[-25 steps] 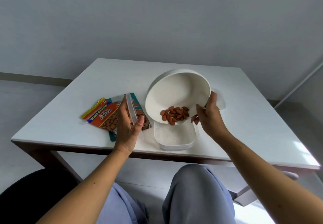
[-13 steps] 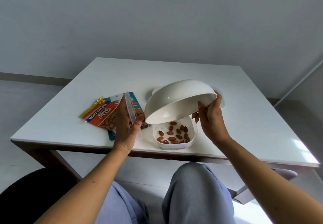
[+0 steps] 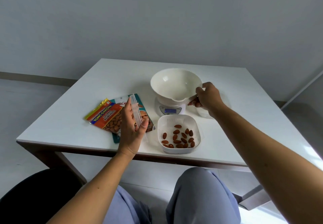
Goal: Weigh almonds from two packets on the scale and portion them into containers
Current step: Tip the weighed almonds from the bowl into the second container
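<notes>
A white bowl (image 3: 174, 84) sits empty and upright on the white scale (image 3: 170, 109); my right hand (image 3: 207, 96) grips its right rim. Just in front stands a square white container (image 3: 179, 120) with several almonds (image 3: 180, 137) in it. My left hand (image 3: 131, 127) holds a clear lid (image 3: 136, 112) on edge, left of the container. Under that hand lie two almond packets, an orange one (image 3: 107, 119) and a teal one (image 3: 140, 104). A second clear container (image 3: 204, 114) is mostly hidden behind my right wrist.
The white table (image 3: 244, 119) has its front edge just below the almond container. My knees in grey trousers (image 3: 201, 197) are under the front edge. A dark chair (image 3: 35, 197) shows at lower left.
My right hand tipped the bowl over the square container, the almonds fell in, and the bowl then went back upright onto the scale. My left hand kept the lid in place.
</notes>
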